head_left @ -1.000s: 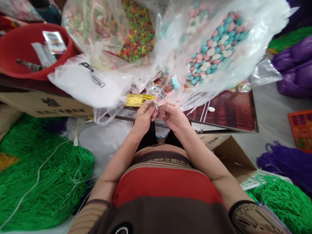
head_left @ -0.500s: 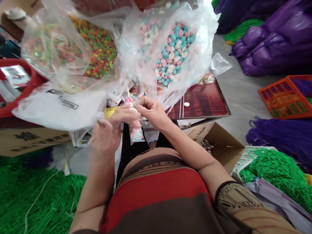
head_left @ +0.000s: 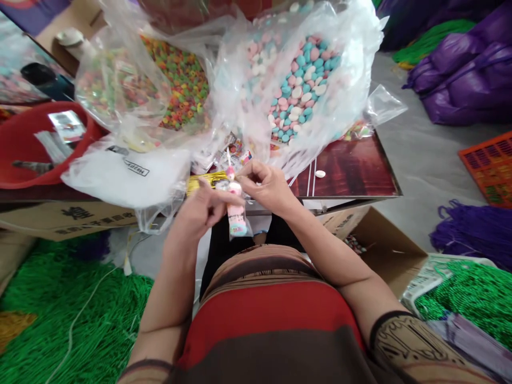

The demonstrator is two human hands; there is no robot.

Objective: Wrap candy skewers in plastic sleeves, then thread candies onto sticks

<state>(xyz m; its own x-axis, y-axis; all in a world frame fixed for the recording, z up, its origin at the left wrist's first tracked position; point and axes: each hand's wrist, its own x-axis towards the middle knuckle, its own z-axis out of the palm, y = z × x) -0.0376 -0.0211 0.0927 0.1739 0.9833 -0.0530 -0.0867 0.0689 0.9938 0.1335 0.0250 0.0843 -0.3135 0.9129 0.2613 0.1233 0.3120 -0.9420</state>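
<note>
A narrow clear bag of candy (head_left: 238, 223), with pink, white and pale blue pieces, hangs upright over the table's front edge. A white stick and a pink piece rise from its gathered top. My right hand (head_left: 267, 188) pinches at the bag's neck; its fingertips partly hide what they grip. Across the bag's front lies the stretched index finger of my left hand (head_left: 206, 207), thumb raised apart and the other fingers curled. Yellow twist ties (head_left: 198, 183) lie just behind my left hand. Small printed packets (head_left: 234, 146) are heaped behind the bag.
Large plastic bags hold pink, white and blue candies (head_left: 298, 96) and colourful ring candies (head_left: 186, 93). At left stands a red basin (head_left: 90, 125). White sticks (head_left: 312, 178) and one white candy (head_left: 320, 174) lie on the tabletop. An open carton (head_left: 384, 245) stands below, right.
My left hand has shifted from a blurred, bent pose to one with the index finger straight across the bag. My right hand keeps its pinch. The whole view has swung left.
</note>
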